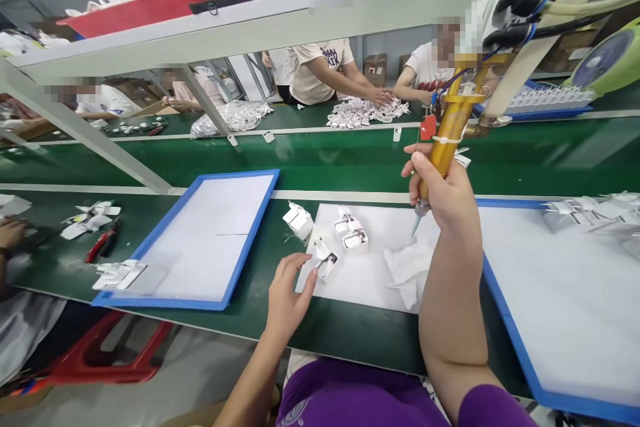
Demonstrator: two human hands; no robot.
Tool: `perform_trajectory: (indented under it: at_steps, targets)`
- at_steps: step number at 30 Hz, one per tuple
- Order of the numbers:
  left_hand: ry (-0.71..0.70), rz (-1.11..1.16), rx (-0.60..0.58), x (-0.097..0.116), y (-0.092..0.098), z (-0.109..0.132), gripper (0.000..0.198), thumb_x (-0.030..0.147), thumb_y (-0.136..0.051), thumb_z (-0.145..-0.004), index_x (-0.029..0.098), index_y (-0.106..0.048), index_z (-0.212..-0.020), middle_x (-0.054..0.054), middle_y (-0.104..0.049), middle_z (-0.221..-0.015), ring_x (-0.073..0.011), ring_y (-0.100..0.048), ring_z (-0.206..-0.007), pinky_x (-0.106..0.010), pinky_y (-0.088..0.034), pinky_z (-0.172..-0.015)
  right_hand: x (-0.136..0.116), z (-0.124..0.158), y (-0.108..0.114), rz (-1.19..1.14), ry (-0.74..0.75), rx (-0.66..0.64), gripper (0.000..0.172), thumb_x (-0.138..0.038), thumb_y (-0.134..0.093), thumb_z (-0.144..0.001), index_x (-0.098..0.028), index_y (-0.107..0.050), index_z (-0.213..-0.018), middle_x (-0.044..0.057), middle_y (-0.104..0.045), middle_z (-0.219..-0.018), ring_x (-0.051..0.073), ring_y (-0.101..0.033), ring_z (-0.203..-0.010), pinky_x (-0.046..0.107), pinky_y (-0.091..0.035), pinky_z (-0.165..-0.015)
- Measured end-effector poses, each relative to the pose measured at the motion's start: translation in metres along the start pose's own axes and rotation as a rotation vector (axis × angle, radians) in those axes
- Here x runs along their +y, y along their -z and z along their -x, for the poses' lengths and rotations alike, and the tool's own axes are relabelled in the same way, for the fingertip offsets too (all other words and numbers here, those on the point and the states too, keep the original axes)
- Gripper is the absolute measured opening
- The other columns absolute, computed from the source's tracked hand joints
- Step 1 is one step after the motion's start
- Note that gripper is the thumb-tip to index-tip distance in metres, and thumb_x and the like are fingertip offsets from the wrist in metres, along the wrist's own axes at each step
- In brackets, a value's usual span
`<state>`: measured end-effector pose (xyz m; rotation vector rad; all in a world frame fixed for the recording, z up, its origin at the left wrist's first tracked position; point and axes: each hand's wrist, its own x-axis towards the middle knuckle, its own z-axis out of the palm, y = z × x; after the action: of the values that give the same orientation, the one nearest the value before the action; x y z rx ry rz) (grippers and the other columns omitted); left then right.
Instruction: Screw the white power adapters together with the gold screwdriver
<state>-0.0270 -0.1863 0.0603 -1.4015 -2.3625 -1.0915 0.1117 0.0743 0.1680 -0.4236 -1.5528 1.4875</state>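
Observation:
My right hand [447, 190] is wrapped round a yellow glue dispenser [447, 137], its pale blue needle tip [417, 221] pointing down above a crumpled white cloth [407, 267]. My left hand [287, 297] has thumb and forefinger at the left edge of a small white charger housing [327, 263], which lies with its inside showing on a white sheet [370, 293]. Just beyond it, two more open charger housings [351, 230] lie side by side. A further group of white housings [299, 220] stands at the sheet's left edge.
Blue-framed white trays [200, 240] [560, 293] flank the sheet; the right one holds rows of white housings [595, 213]. Red-handled pliers [103, 245] lie at left. A green conveyor belt [325, 167] runs behind, carrying scattered white parts. Co-workers sit and stand beyond it.

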Motion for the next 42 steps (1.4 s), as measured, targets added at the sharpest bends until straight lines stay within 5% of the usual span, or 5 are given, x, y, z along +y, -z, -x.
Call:
perform_trajectory:
  at_steps: [9,24,32,37,42]
  targets:
    - [0.058,0.003,-0.002,0.0,-0.023,0.001,0.057,0.038,-0.062,-0.083,0.023,-0.037,-0.132,-0.015,-0.032,-0.139,-0.0303,-0.043,-0.125,-0.046,-0.049,-0.094,0.004,-0.003,0.018,0.05,-0.015,0.095,0.034,-0.046,-0.064,-0.08,-0.019,-0.059,-0.1,-0.001,-0.057,-0.072,0.008,-0.046,-0.041,0.021,-0.037,-0.035]
    - [0.236,-0.119,-0.208,-0.008,-0.044,0.008,0.035,0.043,-0.06,-0.081,0.018,-0.058,-0.104,-0.009,-0.064,-0.103,-0.0283,-0.056,-0.097,-0.043,-0.048,-0.082,-0.006,0.004,-0.007,-0.026,-0.05,0.01,0.037,-0.055,-0.064,-0.078,-0.023,-0.059,-0.096,0.0,-0.053,-0.072,0.009,-0.045,-0.04,0.022,-0.035,-0.032]
    - [0.135,-0.066,-0.146,-0.022,-0.041,0.0,0.047,0.057,-0.054,-0.081,0.018,-0.056,-0.107,-0.012,-0.062,-0.104,-0.0308,-0.058,-0.095,-0.046,-0.049,-0.081,-0.005,0.003,-0.024,-0.121,-0.048,-0.106,0.045,-0.057,-0.061,-0.078,-0.02,-0.055,-0.103,-0.003,-0.056,-0.072,0.006,-0.045,-0.039,0.019,-0.038,-0.034]
    - [-0.06,-0.14,0.116,-0.012,-0.012,-0.037,0.063,0.06,-0.053,-0.08,0.016,-0.045,-0.124,-0.018,-0.055,-0.118,-0.0371,-0.05,-0.111,-0.054,-0.042,-0.091,0.002,-0.007,-0.013,-0.118,-0.042,-0.036,0.04,-0.053,-0.062,-0.08,-0.02,-0.055,-0.102,-0.004,-0.057,-0.07,0.005,-0.046,-0.039,0.016,-0.039,-0.035]
    - [-0.387,-0.145,-0.099,0.033,-0.004,-0.127,0.039,0.053,-0.046,-0.085,0.025,-0.058,-0.108,-0.009,-0.065,-0.106,-0.0308,-0.058,-0.101,-0.046,-0.046,-0.087,0.007,-0.015,0.009,-0.015,-0.068,0.014,0.036,-0.052,-0.063,-0.081,-0.022,-0.055,-0.1,-0.003,-0.06,-0.072,0.008,-0.05,-0.041,0.019,-0.044,-0.038]
